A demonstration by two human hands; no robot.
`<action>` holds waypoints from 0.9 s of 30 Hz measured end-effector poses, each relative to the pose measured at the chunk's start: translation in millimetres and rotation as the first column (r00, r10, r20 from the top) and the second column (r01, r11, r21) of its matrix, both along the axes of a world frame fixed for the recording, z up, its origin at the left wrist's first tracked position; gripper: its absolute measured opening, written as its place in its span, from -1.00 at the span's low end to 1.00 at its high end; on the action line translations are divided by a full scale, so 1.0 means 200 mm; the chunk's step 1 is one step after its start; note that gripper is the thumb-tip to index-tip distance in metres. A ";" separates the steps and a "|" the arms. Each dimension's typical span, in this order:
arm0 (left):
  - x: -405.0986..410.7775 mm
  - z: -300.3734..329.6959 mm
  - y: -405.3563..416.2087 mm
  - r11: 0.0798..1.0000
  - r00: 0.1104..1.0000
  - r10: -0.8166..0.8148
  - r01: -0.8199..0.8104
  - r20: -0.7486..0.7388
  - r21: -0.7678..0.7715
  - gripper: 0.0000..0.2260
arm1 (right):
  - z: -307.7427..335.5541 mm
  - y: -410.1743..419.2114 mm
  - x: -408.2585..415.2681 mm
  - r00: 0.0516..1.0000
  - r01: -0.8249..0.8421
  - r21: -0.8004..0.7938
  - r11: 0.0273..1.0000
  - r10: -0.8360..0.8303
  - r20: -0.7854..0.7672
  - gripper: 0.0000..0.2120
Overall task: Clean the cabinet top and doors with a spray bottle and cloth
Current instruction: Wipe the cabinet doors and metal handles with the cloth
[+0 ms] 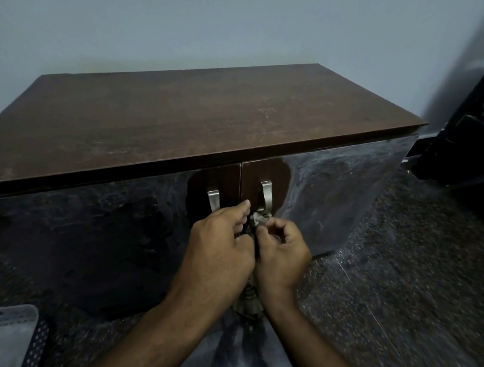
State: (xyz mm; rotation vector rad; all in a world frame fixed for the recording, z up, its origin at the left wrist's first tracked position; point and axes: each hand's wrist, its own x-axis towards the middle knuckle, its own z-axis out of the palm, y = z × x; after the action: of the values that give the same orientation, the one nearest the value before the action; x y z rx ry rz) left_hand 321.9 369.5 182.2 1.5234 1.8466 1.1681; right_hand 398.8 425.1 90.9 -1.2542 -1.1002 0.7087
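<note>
Both hands meet in front of the cabinet [195,163], low at the seam between the two doors. Left hand [216,249] has its fingers [240,208] partly curled, tips reaching toward the left handle [214,200]; it seems to pinch the cloth [258,220] against the other hand, but the contact is hidden, so its grip can't be confirmed. Right hand [281,251] is curled closed, pinching the bunched grey cloth just under the right handle [266,196]. More cloth hangs down between the wrists, looks striped, details blurred. Cloth is soft, limp and light; it bunches easily, so best taken as a wad in the palm for flat wiping, or pinched to a point to work around the handles. Handles are rigid metal and curved, and look smooth. Door fronts [333,184] are glossy and look streaked or hazy, likely slick if wet. Cabinet top [175,114] is matte brown, with faint marks and nothing on it. No spray bottle in view. Doors are closed, so the contents are unseen. Grey fabric with a perforated strip [16,344] sits at lower left, unclear what it is. Dark speckled floor [408,272] at right. Judged step: wiping around the handles, doors in progress.
</note>
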 end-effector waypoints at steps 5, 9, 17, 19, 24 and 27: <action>0.01 -0.01 0.01 1.000 1.000 -0.020 0.020 0.011 -0.009 -0.51 | -0.01 -0.01 -0.02 0.993 -0.070 0.043 0.997 0.066 0.093 -0.86; 0.01 0.00 -0.01 0.999 0.999 -0.049 0.049 -0.009 -0.017 -0.49 | 0.03 0.04 0.08 0.999 0.042 0.056 0.998 -0.043 0.015 -0.75; 0.02 -0.01 0.02 0.999 0.999 -0.044 0.044 0.004 -0.013 -0.48 | 0.08 0.09 0.13 0.988 0.035 0.208 0.977 -0.065 0.140 -0.86; 0.03 -0.01 0.03 0.999 0.999 -0.049 0.049 0.003 -0.012 -0.47 | 0.03 0.06 0.11 0.993 0.023 0.116 0.993 -0.036 0.110 -0.84; 0.04 -0.01 0.02 0.998 0.998 -0.069 0.069 0.004 -0.006 -0.47 | 0.19 0.13 0.15 0.988 0.090 0.292 0.952 -0.123 0.096 -0.85; 0.03 -0.01 0.02 0.999 0.999 -0.049 0.049 0.002 0.000 -0.46 | 0.27 0.16 0.16 0.982 0.076 0.428 0.901 -0.142 0.126 -0.90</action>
State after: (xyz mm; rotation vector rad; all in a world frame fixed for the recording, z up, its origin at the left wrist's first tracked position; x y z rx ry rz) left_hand 327.8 373.9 180.6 1.5583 1.7977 1.1470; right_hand 430.5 457.2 144.2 -0.9963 -1.2216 0.2662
